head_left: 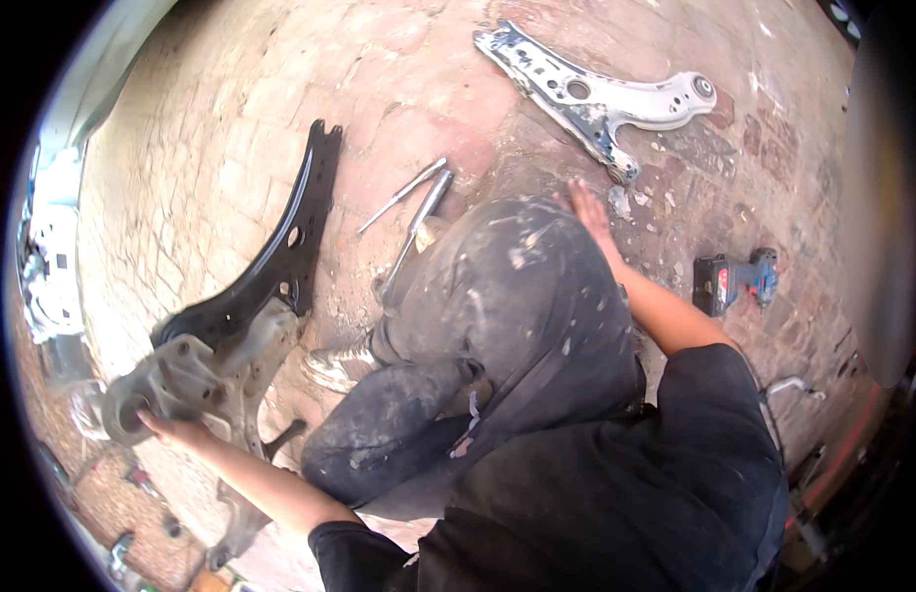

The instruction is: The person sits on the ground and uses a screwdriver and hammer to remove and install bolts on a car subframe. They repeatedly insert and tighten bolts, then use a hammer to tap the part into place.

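My left hand (177, 432) is closed on the bushing end of a grey cast metal part (211, 375) at lower left. A black stamped control arm (285, 252) lies just beyond it, their ends overlapping. My right hand (586, 212) has its fingers stretched out low beside my bent knee, partly hidden by it. Just ahead of that hand lies a silver control arm (650, 107) with dark patches. Left of the knee, a thin steel tool (402, 195) and a longer steel tool (419, 222) lie on the pavers.
A blue cordless power tool (744, 281) with a dark battery lies to my right, with a metal tool (789, 385) behind it. Assorted small items lie along the left rim on rough ground. The paved floor (211, 118) has loose debris near my right hand.
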Motion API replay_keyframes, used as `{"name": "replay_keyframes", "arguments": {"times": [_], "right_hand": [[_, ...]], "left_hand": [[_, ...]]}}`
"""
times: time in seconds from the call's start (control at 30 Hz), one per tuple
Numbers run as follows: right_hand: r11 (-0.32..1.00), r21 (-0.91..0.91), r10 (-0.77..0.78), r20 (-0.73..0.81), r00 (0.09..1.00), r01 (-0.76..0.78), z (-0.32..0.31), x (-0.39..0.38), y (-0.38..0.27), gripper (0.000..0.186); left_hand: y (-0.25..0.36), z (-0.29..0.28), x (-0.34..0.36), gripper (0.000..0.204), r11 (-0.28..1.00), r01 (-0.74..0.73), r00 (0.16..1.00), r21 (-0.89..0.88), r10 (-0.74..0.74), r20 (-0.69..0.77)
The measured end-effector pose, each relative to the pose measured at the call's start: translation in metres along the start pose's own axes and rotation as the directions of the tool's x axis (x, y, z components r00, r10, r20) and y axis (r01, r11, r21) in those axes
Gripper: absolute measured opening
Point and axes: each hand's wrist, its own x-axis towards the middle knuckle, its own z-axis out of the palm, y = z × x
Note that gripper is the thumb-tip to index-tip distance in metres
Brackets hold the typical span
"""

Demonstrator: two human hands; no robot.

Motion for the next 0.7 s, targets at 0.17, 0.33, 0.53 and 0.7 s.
{"name": "replay_keyframes", "arguments": {"times": [0.17, 0.33, 0.53, 0.7], "right_hand": [[0.926, -0.371, -0.096, -0.071, 0.993, 0.063, 0.072, -0.027, -0.018, 0.071], [0.912, -0.385, -0.201, -0.127, 0.971, 0.139, 0.070, -0.002, -0.021, 0.056], [0.897, 0.312, -0.173, -0.403, 0.899, 0.312, 0.035, 0.014, 0.004, 0.027], [0.245, 0.969, 0.471, -0.145, 0.870, 0.029, 0.013, 0.025, -0.002, 0.031]], "left_hand": [[0.012, 0.010, -0.010, 0.083, 0.996, -0.014, 0.994, -0.085, 0.023, 0.103], [0.020, 0.015, -0.024, 0.094, 0.996, 0.023, 0.994, -0.083, -0.014, 0.104], [0.021, 0.011, -0.020, 0.091, 0.998, 0.012, 0.989, -0.065, -0.002, 0.145], [0.024, 0.017, -0.026, 0.089, 0.998, 0.020, 0.994, -0.068, -0.012, 0.111]]}}
